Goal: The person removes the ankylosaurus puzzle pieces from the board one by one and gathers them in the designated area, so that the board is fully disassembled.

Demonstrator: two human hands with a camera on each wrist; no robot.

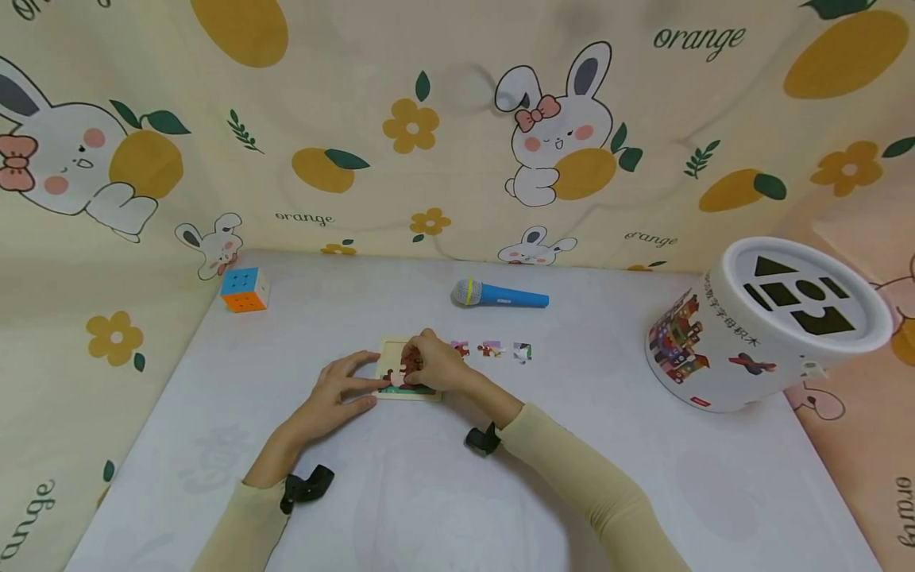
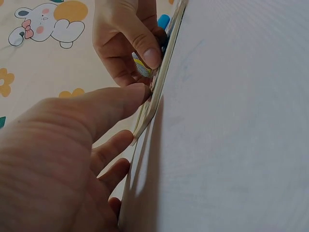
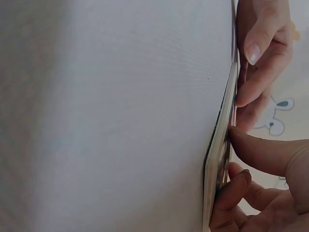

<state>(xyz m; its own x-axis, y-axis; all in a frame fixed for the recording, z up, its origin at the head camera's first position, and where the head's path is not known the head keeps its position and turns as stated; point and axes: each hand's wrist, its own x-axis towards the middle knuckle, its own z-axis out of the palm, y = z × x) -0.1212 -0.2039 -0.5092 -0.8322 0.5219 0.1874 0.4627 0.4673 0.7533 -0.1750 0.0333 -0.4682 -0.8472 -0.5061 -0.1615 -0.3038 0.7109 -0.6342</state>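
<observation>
A jigsaw puzzle board point(image 1: 391, 348) with a pale wooden frame lies flat on the table, with brown, white and green picture parts showing. My left hand point(image 1: 334, 399) is at its left side, fingers extended; the index fingertip touches the picture and the thumb is near the lower left corner. Over the board's right part, my right hand point(image 1: 438, 362) has its thumb and fingers bent around a brown puzzle piece point(image 1: 411, 360), low against the board. My right fingers hide much of the picture. In the right wrist view, the right thumb point(image 3: 260, 152) meets the board's face.
Loose puzzle pieces point(image 1: 491, 349) lie in a row right of the board. Behind them is a blue toy microphone point(image 1: 511, 296). A puzzle cube point(image 1: 245, 289) sits at the back left, and a large white shape-sorter bucket point(image 1: 722, 349) stands at the right. A printed curtain point(image 1: 457, 183) hangs behind.
</observation>
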